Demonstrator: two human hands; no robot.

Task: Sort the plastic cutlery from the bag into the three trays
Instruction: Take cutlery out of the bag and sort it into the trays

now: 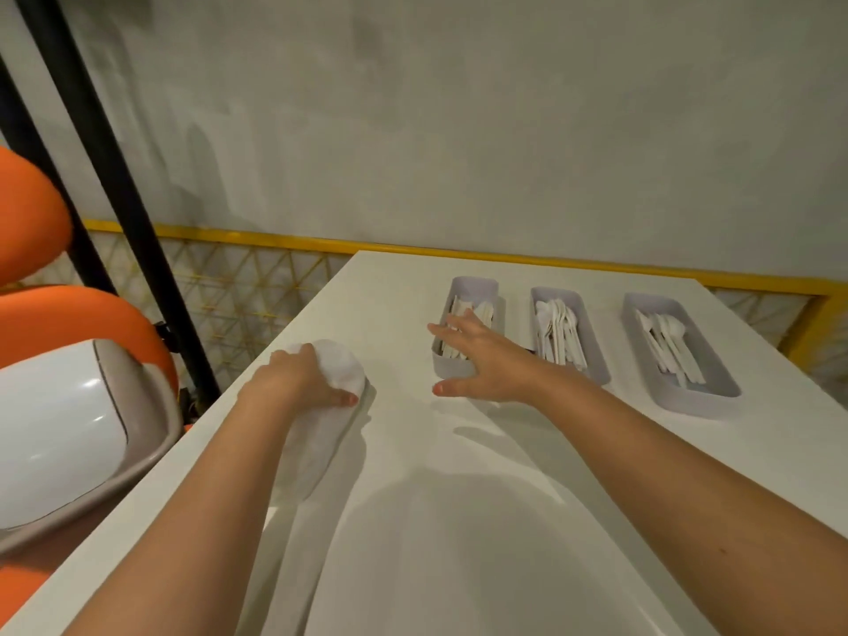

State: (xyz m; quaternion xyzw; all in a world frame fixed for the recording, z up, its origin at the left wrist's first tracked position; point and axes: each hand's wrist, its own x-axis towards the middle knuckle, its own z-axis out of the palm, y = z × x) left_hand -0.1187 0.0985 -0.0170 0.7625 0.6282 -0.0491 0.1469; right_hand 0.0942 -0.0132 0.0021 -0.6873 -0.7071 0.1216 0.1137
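Three grey trays stand in a row on the white table. The left tray holds flat white cutlery, the middle tray white spoons, the right tray more white cutlery. My right hand hovers over the near end of the left tray with fingers spread and straight, holding nothing. My left hand grips the white plastic bag, which lies crumpled near the table's left edge. What the bag holds is hidden.
A white and beige bin sits left of the table beside orange seats. Black poles rise at the left. A yellow rail and mesh run behind the table along a grey wall.
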